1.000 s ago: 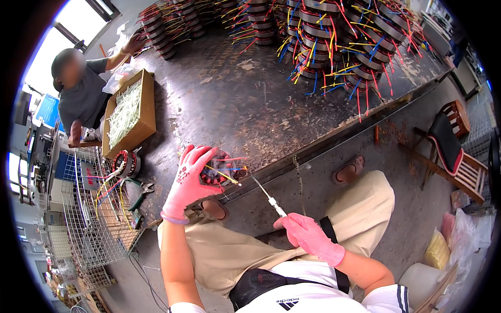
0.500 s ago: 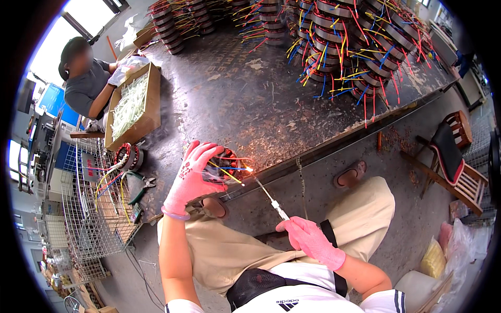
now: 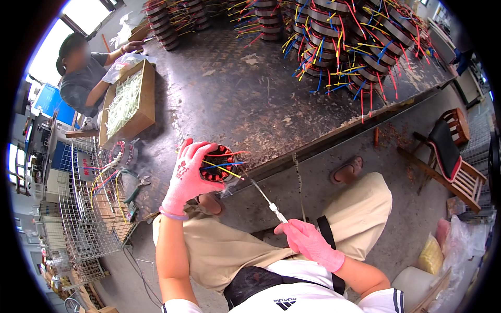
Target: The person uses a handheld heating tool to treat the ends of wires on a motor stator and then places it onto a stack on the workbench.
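My left hand [image 3: 183,178], in a pink glove, is closed around a motor stator [image 3: 209,174] at the table's near edge. Red, blue and yellow lead wires stick out of the stator to the right. A slim metal wand [image 3: 277,212] with a pale handle sits in the grip of my right hand [image 3: 314,246], also gloved in pink. Its thin tip points up and left, close to the wire ends; whether it touches them I cannot tell. To the left of my left hand lies another stator [image 3: 124,153] with white-wrapped leads, beside green-handled pliers [image 3: 136,190].
Tall stacks of wired stators [image 3: 323,44] stand along the far side of the dark table [image 3: 229,94]. A cardboard box [image 3: 143,107] of white sleeves is at the left, near another person [image 3: 83,78]. A wire rack [image 3: 86,208] adjoins the table; a wooden chair [image 3: 449,156] stands right.
The bright orange glow at the wire ends is gone. The wand tip has shifted slightly away from the leads. The other person's arm now reaches out over the table.
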Available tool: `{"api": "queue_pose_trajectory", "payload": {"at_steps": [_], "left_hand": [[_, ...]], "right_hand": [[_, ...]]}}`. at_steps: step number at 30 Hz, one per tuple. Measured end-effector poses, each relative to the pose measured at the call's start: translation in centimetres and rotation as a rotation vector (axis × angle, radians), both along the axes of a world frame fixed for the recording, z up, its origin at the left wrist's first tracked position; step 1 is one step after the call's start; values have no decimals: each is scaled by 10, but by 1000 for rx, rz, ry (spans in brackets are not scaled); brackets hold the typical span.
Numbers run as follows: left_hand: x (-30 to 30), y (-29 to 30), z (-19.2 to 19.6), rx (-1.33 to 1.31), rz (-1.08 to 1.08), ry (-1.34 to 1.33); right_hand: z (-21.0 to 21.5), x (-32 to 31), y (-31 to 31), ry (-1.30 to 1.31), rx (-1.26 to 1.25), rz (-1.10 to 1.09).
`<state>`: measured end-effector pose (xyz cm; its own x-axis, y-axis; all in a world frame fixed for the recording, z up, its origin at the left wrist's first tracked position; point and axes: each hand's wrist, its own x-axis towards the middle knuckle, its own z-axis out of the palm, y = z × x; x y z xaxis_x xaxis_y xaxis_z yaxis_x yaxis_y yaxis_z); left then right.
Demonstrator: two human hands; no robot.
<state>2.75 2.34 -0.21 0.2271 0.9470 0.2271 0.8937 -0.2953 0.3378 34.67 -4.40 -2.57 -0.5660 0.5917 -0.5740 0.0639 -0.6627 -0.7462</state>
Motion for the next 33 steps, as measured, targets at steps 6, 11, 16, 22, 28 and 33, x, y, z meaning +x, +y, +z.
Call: {"api": "queue_pose_trajectory", "payload": {"at_steps": [6,11,16,22,28,33], "left_hand": [[1,-2,-3,14,19,6],[3,-1,-3,25,13,-9],[5,-2,-1,13,19,-16],[1,-2,-3,-11,25,-9],[2,-1,-3,-15,27,-6],[2,-3,-4,-15,34,-11]], "right_hand": [[1,-2,-5,42,-32,7],[4,-1,-4,-4,24,27],[4,-2,-4,-3,39,32],[5,-3,-5,-11,29,28],[8,-3,-4,-14,21,30],[7,-2,-5,-8,8,25]]}}
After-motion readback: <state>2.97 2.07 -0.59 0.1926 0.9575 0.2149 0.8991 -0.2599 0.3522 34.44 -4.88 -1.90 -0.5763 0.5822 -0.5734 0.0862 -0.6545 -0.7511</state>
